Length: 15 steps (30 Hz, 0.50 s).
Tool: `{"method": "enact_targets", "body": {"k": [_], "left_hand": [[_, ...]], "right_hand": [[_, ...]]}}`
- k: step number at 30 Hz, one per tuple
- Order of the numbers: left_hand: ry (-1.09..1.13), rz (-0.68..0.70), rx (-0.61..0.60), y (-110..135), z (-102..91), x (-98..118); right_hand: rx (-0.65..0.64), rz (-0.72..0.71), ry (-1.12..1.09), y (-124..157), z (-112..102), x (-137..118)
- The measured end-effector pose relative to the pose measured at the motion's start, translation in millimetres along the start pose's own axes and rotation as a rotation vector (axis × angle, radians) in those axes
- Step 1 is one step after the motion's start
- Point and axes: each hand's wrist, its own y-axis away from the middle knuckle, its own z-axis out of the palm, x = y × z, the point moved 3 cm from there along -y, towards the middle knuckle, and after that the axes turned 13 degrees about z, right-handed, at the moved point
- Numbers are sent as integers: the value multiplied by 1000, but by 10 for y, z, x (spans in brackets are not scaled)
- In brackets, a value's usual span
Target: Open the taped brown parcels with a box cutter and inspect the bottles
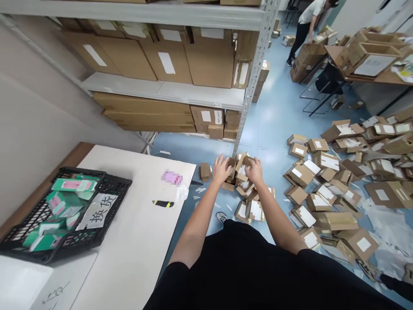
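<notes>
Dozens of green and pink packets fill a black crate (119,183) on the white table (138,241) at the left, with a paper sign lying across them. Nearer the table's edge lie a yellow-and-black cutter (163,203) and a small blurred pink item that cannot be made out. Behind stands a metal rack (161,90) loaded with large brown cartons (209,60). On the blue floor at the foot of the rack is a small pile of boxes (250,209), brown card with white labels, some with open flaps. The left hand (222,168) rests palm down on the pile with fingers spread, clasping nothing. Touching it is the open box (240,165) on top of the pile, between both hands. The right hand (254,170) bends its fingers over that box's far side; whether it truly grips cannot be told. A grey shoe (221,216) shows below. Well to the right spreads a far larger heap of boxes (338,181), cut off by the frame edge. Far back, another person (306,26) bends over cartons.
</notes>
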Motion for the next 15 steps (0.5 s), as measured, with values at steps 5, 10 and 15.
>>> {"method": "enact_targets", "body": {"k": [5,10,15], "left_hand": [[-74,-115,129,342,-493,-347],[-178,-294,299,1124,-1143,-693],[-318,-555,459,2470,-1823,-887]], "right_hand": [[-64,-283,-99,22,354,-753],[-238,-618,-151,507,915,-1844],[-432,-939,-177,1579,1452,-2854]]}}
